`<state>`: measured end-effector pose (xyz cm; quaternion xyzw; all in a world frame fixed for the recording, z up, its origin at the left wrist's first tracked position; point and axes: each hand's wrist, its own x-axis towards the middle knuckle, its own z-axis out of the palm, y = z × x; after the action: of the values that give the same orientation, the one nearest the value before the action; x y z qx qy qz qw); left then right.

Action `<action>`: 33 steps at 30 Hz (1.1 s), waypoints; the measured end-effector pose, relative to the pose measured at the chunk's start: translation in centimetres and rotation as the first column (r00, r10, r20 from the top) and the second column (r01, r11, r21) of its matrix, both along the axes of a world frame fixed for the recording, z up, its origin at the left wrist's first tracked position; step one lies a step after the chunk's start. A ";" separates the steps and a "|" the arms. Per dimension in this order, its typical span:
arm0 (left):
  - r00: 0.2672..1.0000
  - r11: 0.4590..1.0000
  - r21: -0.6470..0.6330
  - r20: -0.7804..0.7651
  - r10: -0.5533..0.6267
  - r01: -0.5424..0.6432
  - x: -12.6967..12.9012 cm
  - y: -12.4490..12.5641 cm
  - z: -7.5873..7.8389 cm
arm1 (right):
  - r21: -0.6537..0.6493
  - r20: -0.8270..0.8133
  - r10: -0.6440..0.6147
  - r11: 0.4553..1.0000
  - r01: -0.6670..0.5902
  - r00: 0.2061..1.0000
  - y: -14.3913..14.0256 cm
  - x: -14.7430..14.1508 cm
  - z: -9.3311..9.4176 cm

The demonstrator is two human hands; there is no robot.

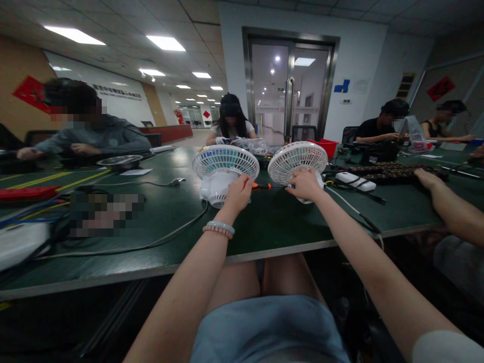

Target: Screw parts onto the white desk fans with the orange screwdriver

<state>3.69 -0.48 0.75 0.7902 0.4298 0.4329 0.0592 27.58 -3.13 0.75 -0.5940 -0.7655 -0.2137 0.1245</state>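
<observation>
— Two white fans stand on the green table (170, 237) in our head view: left fan (225, 164), right fan (297, 160), just beside each other.

— Our left hand (238, 194) is closed on the orange-handled screwdriver (261, 186) at the left fan's base; our right hand (305, 184) grips the right fan's base. A co-worker's arm (449, 204) rests at the far right.

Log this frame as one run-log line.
left hand: grip on screwdriver | right hand: on right fan | left fan: upright on green table | co-workers seated around
</observation>
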 end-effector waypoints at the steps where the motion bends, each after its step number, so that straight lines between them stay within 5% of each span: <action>1: 1.000 1.000 -0.002 -0.003 0.002 -0.002 0.0 0.0 0.0 | 0.000 0.000 -0.001 1.000 0.001 1.000 0.0 0.0 0.0; 33: 1.000 1.000 0.011 -0.009 0.005 -0.005 -0.1 0.2 -0.1 | 0.013 0.003 0.009 1.000 -0.009 1.000 0.2 0.1 -0.2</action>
<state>3.62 -0.24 0.61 0.7915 0.4295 0.4317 0.0519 27.71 -2.94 0.57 -0.5892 -0.7670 -0.2191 0.1284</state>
